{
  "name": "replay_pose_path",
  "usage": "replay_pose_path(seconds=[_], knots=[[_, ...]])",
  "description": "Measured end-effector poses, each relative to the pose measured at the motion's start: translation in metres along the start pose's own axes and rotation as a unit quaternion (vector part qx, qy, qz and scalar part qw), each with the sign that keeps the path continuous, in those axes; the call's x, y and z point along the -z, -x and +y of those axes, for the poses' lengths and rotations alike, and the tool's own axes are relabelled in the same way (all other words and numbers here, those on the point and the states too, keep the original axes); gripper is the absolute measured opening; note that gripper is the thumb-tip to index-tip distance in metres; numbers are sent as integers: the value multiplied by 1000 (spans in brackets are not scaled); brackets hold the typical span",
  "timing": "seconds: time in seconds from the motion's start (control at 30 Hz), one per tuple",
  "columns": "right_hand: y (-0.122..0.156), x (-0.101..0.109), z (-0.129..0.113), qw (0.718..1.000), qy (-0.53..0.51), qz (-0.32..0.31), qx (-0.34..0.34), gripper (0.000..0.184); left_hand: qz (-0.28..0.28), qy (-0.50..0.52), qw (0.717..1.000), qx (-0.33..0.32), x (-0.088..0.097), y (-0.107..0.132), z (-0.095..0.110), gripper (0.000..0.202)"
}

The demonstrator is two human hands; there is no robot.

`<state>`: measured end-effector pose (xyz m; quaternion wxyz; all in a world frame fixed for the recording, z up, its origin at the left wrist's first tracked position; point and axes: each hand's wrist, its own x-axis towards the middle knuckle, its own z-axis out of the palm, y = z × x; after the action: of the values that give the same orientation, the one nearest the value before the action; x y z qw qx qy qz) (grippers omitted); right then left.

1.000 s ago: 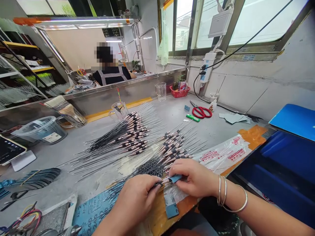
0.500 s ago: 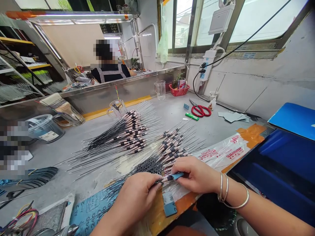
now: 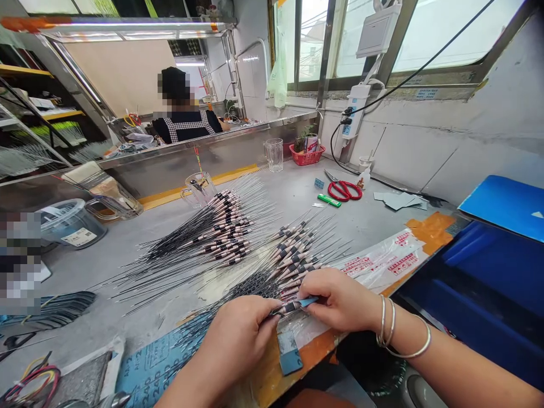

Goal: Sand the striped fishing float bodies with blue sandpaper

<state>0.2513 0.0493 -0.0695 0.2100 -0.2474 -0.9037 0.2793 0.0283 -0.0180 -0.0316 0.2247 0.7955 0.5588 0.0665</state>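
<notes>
Head view: fishing float [image 3: 289,307], axis left-right, gripped by left hand [image 3: 238,345]; right hand [image 3: 342,300] pinches blue sandpaper [image 3: 308,302].

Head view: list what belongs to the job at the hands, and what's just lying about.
In the job: left hand, right hand, banded float, blue abrasive strip, pile of banded floats.
Lying about: red-handled scissors, glass tumbler, red basket.

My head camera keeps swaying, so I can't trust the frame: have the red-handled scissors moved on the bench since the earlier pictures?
No. The red-handled scissors sit in the same spot relative to the red basket; both shift together in the frame, so only the view has moved.
</notes>
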Motion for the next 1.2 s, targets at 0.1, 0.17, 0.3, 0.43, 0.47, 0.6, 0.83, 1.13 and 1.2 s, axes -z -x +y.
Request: replay_pose_path(seconds=[0.1,0.17,0.3,0.43,0.47,0.6,0.83,1.13,1.2], knots=[[1,1,1,1000,1,5,2,11,-2,-1,1000,-6,0,-1,2,30],[1,2,1,1000,2,8,3,12,-3,-2,1000,-8,0,-3,3,30],[2,3,0,1000,5,11,3,10,-5,-5,1000,-12,0,-6,6,31],[4,4,1,1000,13,13,3,9,-10,-9,1000,-17,-1,-10,11,32],[4,4,2,1000,14,15,2,9,-10,-11,1000,-18,-1,-12,12,31],[6,6,3,1000,16,17,3,11,-9,-25,999,-18,-2,-19,22,25],[8,7,3,999,7,32,6,18,-8,-60,998,-13,-4,-33,35,21],[9,6,6,999,1,37,4,16,-8,-63,998,-15,-9,-37,36,18],[9,6,8,999,3,35,4,16,-11,-48,999,-21,-5,-33,31,22]])
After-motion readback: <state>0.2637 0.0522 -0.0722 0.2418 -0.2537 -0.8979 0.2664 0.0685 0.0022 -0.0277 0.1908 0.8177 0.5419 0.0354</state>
